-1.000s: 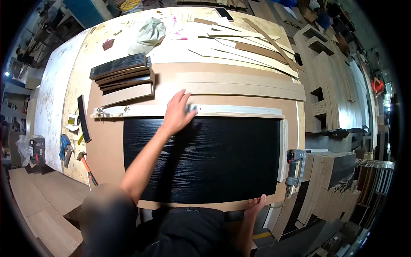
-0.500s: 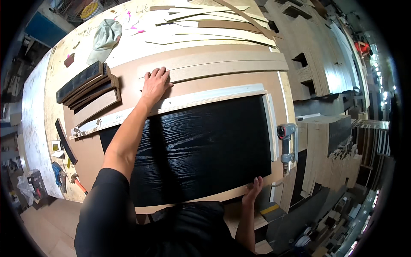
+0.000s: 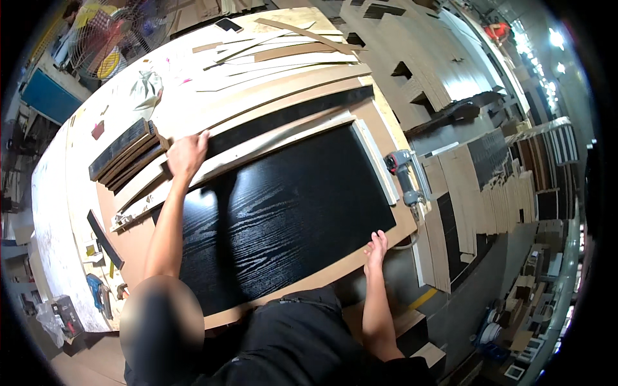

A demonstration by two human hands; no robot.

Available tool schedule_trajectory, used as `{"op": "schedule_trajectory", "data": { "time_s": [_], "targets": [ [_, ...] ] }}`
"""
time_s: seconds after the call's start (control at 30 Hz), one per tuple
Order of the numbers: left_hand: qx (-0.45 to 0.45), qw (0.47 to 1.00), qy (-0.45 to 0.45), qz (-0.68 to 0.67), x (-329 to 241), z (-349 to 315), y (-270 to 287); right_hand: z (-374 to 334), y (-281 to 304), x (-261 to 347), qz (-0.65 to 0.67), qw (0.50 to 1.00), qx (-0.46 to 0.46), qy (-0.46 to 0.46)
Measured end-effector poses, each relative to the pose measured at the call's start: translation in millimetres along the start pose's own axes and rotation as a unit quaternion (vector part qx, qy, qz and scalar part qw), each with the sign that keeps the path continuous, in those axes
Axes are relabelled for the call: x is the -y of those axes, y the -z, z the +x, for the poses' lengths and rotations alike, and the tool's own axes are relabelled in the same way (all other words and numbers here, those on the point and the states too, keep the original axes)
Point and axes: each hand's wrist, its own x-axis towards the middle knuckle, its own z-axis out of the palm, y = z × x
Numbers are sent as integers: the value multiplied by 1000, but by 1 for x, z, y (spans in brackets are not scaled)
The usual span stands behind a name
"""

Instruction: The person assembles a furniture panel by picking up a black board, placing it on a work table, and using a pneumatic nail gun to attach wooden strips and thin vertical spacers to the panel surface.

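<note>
Fingers (image 3: 203,137), L hand (image 3: 185,156), on blk strip (image 3: 293,119)

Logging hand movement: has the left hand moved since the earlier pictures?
Yes. Judged against the stack of boards, the left hand has moved left, closer to it.

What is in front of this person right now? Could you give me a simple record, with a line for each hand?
Left hand: gripping a black strip near its left end
Right hand: fingers extended, by the black panel's near right corner; contact unclear
Panel: wood-grained, flat on a brown board
White strips: along the panel's far and right edges
Stack: left of the left hand
Grey tool: right of the panel
Phone: toward the bench's far side
</note>
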Motion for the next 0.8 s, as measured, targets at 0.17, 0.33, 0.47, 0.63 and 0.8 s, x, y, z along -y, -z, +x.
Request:
{"op": "schedule_trajectory", "data": {
  "time_s": [0.17, 0.33, 0.47, 0.63, 0.8],
  "targets": [
    [50, 996, 78, -10, 74, -103, 31, -3, 6, 2, 11, 999, 46, 22],
    [148, 983, 107, -9, 119, -213, 0, -3, 9, 3, 38, 997, 71, 7],
    [185, 971, 154, -15, 123, -262, -18, 4, 17, -6, 48, 993, 101, 26],
    [180, 968, 164, -58, 117, -276, -27, 13, 25, -16, 95, 987, 128, 20],
    [173, 973, 150, -15, 126, -263, -21, 9, 30, -13, 84, 986, 139, 35]
  ]
}}
